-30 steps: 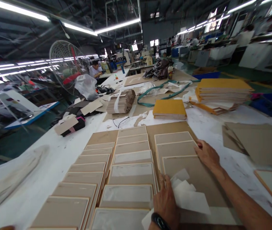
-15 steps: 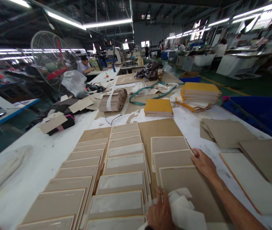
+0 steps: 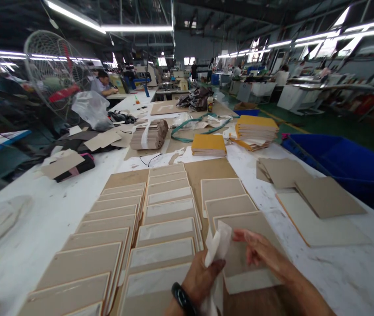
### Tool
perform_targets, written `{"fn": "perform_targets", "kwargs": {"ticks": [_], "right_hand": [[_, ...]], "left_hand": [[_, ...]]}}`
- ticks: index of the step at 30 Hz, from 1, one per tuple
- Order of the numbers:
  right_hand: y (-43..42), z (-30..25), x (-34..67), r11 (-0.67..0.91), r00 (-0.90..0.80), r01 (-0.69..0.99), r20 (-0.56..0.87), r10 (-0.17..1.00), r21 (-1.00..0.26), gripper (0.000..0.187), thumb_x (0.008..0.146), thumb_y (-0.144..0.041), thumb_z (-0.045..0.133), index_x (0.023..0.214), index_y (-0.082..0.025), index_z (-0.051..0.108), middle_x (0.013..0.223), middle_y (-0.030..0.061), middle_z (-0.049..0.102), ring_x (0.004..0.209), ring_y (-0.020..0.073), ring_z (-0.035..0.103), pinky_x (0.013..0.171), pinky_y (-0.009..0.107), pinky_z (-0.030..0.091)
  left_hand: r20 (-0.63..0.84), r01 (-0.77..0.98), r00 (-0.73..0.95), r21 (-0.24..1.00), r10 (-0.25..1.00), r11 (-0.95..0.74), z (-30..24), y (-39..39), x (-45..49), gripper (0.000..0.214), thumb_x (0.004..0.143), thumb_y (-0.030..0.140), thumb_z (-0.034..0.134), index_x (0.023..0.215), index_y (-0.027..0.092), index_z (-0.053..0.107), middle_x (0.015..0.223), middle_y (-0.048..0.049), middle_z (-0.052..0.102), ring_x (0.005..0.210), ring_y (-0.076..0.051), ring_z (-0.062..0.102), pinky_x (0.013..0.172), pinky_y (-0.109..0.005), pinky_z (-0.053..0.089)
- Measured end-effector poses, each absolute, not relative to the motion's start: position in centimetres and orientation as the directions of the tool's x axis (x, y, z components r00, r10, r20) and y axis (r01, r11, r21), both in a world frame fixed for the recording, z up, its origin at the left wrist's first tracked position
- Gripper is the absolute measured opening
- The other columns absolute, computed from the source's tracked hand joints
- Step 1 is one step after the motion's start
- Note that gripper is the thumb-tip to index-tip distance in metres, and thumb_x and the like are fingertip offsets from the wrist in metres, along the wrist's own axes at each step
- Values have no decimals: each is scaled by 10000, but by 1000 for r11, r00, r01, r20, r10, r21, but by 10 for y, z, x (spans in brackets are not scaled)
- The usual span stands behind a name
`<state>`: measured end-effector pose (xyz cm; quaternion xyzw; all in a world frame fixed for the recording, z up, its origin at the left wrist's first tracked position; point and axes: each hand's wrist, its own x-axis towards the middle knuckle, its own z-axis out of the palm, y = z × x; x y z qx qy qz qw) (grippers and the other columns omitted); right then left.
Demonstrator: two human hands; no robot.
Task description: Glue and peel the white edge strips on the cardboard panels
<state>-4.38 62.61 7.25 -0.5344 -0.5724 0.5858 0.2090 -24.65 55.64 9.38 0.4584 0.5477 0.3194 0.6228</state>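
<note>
My left hand [image 3: 203, 274], with a dark bangle at the wrist, is closed around a bunch of thin white sheets [image 3: 219, 241] that bends upward. Just right of the bunch is my right hand [image 3: 261, 254], its index finger stretched toward the sheets and the other fingers partly curled; nothing shows in it. Beneath both hands lies the right column of overlapping beige panels [image 3: 226, 206] with pale edges. The nearest of these carries a white strip [image 3: 251, 280] along its near edge. Left of it run a middle column of panels with white strips [image 3: 165, 228] and a left column of plain beige panels [image 3: 84, 259].
Brown board [image 3: 213, 166] lies under the columns. Beyond are yellow stacks [image 3: 209, 145] and a tied beige bundle [image 3: 149, 135]. Loose grey-beige boards [image 3: 328, 196] lie at right, beside a blue bin [image 3: 345, 160]. A fan [image 3: 55, 74] and a seated person [image 3: 103, 83] are at far left.
My right hand has left the edge of the right column and come inward beside my left hand. My left hand has lifted the white sheets; a white strip now shows on the nearest panel.
</note>
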Motion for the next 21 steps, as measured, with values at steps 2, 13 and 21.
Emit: {"fn": "perform_targets", "kwargs": {"ticks": [2, 13, 21], "right_hand": [[601, 80, -58, -338, -383, 238, -408, 829, -910, 632, 744, -613, 395, 1145, -139, 513, 1087, 160, 613, 430, 73, 501, 368, 218, 320], [542, 78, -92, -408, -506, 142, -421, 753, -902, 773, 539, -518, 690, 1200, -184, 467, 1064, 117, 612, 674, 172, 597, 423, 214, 396], [561, 48, -72, -331, -382, 278, -420, 823, -902, 460, 733, -553, 455, 914, -158, 607, 683, 17, 622, 587, 163, 534, 545, 272, 416]], "left_hand": [[-386, -12, 253, 916, 887, 402, 91, 549, -246, 360, 663, 436, 580, 837, 121, 597, 722, -35, 633, 668, -177, 553, 639, -291, 431], [-402, -373, 84, 836, 912, 403, 77, 533, -246, 484, 584, 496, 660, 884, 122, 599, 764, -76, 648, 679, -195, 585, 639, -326, 471], [-396, -275, -167, 898, 903, 343, 73, 548, -232, 437, 649, 484, 594, 911, 135, 616, 892, -103, 671, 818, -248, 613, 752, -371, 480]]}}
